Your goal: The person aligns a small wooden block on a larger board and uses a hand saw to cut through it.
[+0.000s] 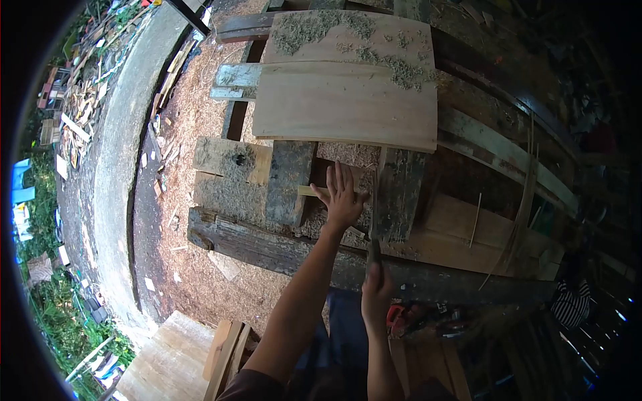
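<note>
My left hand [344, 204] lies with its fingers spread over the gap between two dark timbers of the workbench. Its thumb side overlaps a short, pale yellow wood strip [307, 191]. My right hand [378, 287] is wrapped round the dark handle of a long, narrow-bladed hand tool [375, 207]. The blade points away from me, just right of my left fingers and along the edge of the right-hand timber [402, 194]. It shows nearly edge-on, so I cannot tell whether it is a saw or a knife.
Beyond my hands lies a broad plywood panel [341, 110] with greyish shavings [408, 70] on its far part. A heavy beam [261, 248] crosses in front of me. Thin strips [525, 207] lean at the right. Sawdust covers the ground [200, 281] at left.
</note>
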Demonstrator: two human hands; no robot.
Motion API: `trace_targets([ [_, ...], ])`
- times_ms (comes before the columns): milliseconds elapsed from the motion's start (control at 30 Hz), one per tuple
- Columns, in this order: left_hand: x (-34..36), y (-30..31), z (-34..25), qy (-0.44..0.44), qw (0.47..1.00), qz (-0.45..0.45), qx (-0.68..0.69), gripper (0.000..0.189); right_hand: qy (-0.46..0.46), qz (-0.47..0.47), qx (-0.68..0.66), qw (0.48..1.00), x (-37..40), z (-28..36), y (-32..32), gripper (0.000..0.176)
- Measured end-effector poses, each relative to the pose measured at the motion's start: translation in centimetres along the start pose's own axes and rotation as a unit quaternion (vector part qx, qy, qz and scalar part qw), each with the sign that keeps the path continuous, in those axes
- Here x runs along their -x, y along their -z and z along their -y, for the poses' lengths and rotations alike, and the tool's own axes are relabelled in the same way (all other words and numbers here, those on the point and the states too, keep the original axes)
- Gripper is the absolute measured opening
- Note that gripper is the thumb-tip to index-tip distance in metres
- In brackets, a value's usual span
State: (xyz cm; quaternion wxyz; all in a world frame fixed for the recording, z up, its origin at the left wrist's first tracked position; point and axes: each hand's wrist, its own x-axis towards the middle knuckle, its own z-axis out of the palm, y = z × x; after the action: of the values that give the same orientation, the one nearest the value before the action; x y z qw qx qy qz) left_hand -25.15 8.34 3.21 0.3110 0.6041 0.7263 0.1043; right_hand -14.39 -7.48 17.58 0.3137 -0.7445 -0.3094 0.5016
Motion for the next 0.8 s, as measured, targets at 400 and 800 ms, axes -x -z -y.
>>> trace_targets([
  [400,0.0,-0.4,0.5,-0.016,1.000,-0.022,-0.015,0.090,0.026,-0.017,-0.029,0.999,-0.3,-0.7,1.2,0.042],
  [800,-0.3,-0.9,1.0,-0.016,1.000,-0.017,-0.020,0.090,0.051,-0.048,0.040,0.997,1.9,-0.5,0.0,0.044],
])
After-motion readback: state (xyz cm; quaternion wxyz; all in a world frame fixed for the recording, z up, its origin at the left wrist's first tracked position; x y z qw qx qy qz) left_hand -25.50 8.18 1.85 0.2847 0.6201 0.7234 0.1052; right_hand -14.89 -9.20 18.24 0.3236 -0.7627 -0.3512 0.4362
